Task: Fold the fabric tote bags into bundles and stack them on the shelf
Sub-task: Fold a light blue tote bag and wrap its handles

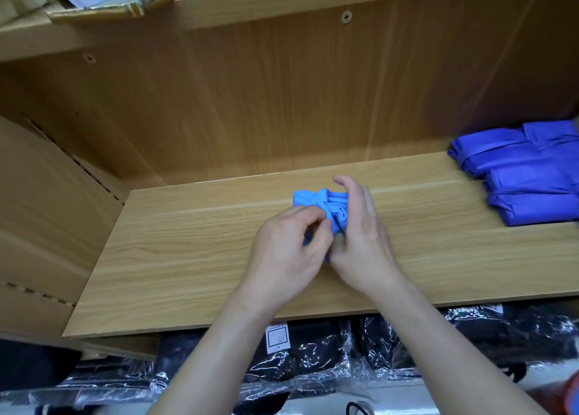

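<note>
Blue bundle (316, 200); left hand (286, 251) pinches, right hand (365, 236) presses.

- The shelf board (188, 258) is pale wood-grain, smooth with a faint sheen.
- The light blue bundle (308, 199) at its middle is matt, creased cloth.
- The darker blue bags (526, 176) at its right edge are matt fabric.
- Below its front edge, black packs (313, 358) lie in glossy, crinkled clear plastic; one bears a white paper label (277, 338).
</note>
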The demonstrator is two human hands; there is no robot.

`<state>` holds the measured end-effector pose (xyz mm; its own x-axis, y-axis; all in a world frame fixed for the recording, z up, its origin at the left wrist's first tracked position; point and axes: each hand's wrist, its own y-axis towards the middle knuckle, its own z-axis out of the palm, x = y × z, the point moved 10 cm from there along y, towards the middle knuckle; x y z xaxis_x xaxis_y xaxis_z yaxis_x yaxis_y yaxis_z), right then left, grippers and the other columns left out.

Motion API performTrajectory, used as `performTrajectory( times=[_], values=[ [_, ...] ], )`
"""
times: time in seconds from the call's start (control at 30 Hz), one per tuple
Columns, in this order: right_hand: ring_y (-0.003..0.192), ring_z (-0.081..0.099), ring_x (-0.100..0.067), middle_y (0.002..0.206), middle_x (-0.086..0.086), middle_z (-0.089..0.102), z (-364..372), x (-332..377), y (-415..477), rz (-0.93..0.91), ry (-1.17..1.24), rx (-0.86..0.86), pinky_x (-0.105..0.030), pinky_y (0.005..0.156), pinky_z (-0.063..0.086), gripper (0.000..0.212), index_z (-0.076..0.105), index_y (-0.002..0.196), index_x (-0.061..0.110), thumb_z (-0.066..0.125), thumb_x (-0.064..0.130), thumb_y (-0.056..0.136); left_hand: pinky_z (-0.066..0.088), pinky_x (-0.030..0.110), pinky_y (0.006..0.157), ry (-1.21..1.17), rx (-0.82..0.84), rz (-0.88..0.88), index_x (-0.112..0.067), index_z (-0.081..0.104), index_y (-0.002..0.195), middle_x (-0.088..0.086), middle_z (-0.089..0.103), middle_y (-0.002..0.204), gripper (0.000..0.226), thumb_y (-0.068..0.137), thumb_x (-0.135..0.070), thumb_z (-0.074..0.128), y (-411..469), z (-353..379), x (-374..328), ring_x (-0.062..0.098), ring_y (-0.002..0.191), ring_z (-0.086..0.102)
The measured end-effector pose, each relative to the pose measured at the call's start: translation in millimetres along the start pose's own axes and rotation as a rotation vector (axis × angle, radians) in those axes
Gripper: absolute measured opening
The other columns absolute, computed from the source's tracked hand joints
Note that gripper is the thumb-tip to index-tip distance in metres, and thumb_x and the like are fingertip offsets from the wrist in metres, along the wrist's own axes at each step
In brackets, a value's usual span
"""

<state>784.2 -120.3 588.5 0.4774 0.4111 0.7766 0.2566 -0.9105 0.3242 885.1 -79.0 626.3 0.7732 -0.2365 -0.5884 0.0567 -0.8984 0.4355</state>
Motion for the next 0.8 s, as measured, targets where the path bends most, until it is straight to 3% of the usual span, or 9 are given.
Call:
performTrajectory(
  times=[0.07, 0.17, 0.23, 0.3, 0.4, 0.5, 0.6, 0.7, 0.8],
  values=[
    [0.083, 0.056, -0.007, 0.101, 0.007, 0.061, -8, -16, 2, 0.119, 0.276, 0.004, -0.016, 0.075, 0.044, 0.069, 0.041, 0.136, 0.030, 0.070, 0.015, 0.075, 0.045, 0.028, 0.075, 0.035, -0.057, -0.039, -0.024, 0.064, 0.083, -0.014, 0.056, 0.085, 0.015, 0.080, -0.038, 0.062, 0, -13, 12, 0.010, 0.083, 0.054],
    [0.086, 0.064, -0.008, 0.095, 0.006, 0.071, -12, -24, 9, 0.185, 0.462, 0.120, -0.020, 0.077, 0.047, 0.054, 0.064, 0.116, 0.025, 0.085, 0.013, 0.069, 0.049, 0.026, 0.085, -0.302, 0.021, -0.363, -0.032, 0.056, 0.110, -0.011, 0.059, 0.111, 0.055, 0.062, -0.038, 0.085, -8, -11, 52, 0.007, 0.103, 0.059],
    [0.087, 0.064, -0.010, 0.095, 0.002, 0.072, -4, -8, 10, 0.119, 0.511, 0.273, -0.030, 0.077, 0.051, 0.022, 0.068, 0.105, 0.017, 0.073, 0.020, 0.083, 0.052, 0.029, 0.085, -0.641, 0.186, -0.484, -0.027, 0.060, 0.117, -0.003, 0.067, 0.110, 0.061, 0.062, -0.035, 0.085, -13, 10, 52, 0.010, 0.098, 0.065],
    [0.089, 0.061, -0.011, 0.095, -0.003, 0.069, 1, 3, 9, 0.091, 0.528, 0.345, -0.037, 0.081, 0.049, 0.025, 0.065, 0.103, 0.014, 0.054, 0.035, 0.093, 0.052, 0.028, 0.080, -0.849, 0.218, -0.491, -0.016, 0.068, 0.105, 0.001, 0.071, 0.097, 0.039, 0.068, -0.020, 0.080, -13, 20, 43, 0.012, 0.087, 0.065],
    [0.097, 0.060, -0.010, 0.097, 0.006, 0.067, -7, 7, 12, 0.062, 0.284, 0.279, -0.038, 0.090, 0.046, 0.039, 0.060, 0.105, 0.028, 0.031, 0.053, 0.095, 0.052, 0.030, 0.079, -1.033, 0.097, -0.532, -0.016, 0.071, 0.096, 0.005, 0.070, 0.092, 0.030, 0.068, -0.008, 0.077, -15, 26, 43, 0.018, 0.085, 0.063],
    [0.063, 0.049, -0.018, 0.059, 0.010, 0.050, -32, 17, 10, -0.042, -0.082, 0.022, -0.034, 0.060, 0.036, 0.040, 0.042, 0.071, 0.033, 0.022, 0.059, 0.095, 0.052, 0.031, 0.080, -1.164, 0.073, -0.582, -0.009, 0.067, 0.106, 0.009, 0.068, 0.093, 0.041, 0.066, -0.002, 0.073, -19, 37, 42, 0.022, 0.086, 0.062],
    [0.054, 0.044, -0.023, 0.050, 0.004, 0.044, -39, 21, 5, -0.095, -0.186, -0.023, -0.033, 0.052, 0.029, 0.048, 0.035, 0.067, 0.023, 0.019, 0.061, 0.092, 0.053, 0.030, 0.080, -1.196, 0.207, -0.552, -0.006, 0.065, 0.112, 0.008, 0.068, 0.094, 0.044, 0.068, -0.002, 0.070, -18, 43, 30, 0.021, 0.088, 0.063],
    [0.054, 0.047, -0.024, 0.051, 0.002, 0.046, -33, 24, 7, -0.177, -0.283, 0.060, -0.033, 0.051, 0.030, 0.055, 0.042, 0.070, 0.018, 0.022, 0.066, 0.087, 0.049, 0.023, 0.072, -0.939, 0.328, -0.442, -0.007, 0.060, 0.113, 0.004, 0.067, 0.089, 0.043, 0.071, -0.006, 0.068, -14, 43, 22, 0.014, 0.081, 0.061],
    [0.065, 0.054, -0.011, 0.066, 0.007, 0.057, -30, 17, 12, -0.160, -0.185, 0.163, -0.030, 0.059, 0.040, 0.050, 0.057, 0.088, 0.027, 0.035, 0.072, 0.081, 0.047, 0.022, 0.065, -0.789, 0.291, -0.385, -0.020, 0.052, 0.118, 0.004, 0.064, 0.083, 0.050, 0.071, -0.007, 0.066, -7, 41, 17, 0.011, 0.070, 0.057]
  ],
)
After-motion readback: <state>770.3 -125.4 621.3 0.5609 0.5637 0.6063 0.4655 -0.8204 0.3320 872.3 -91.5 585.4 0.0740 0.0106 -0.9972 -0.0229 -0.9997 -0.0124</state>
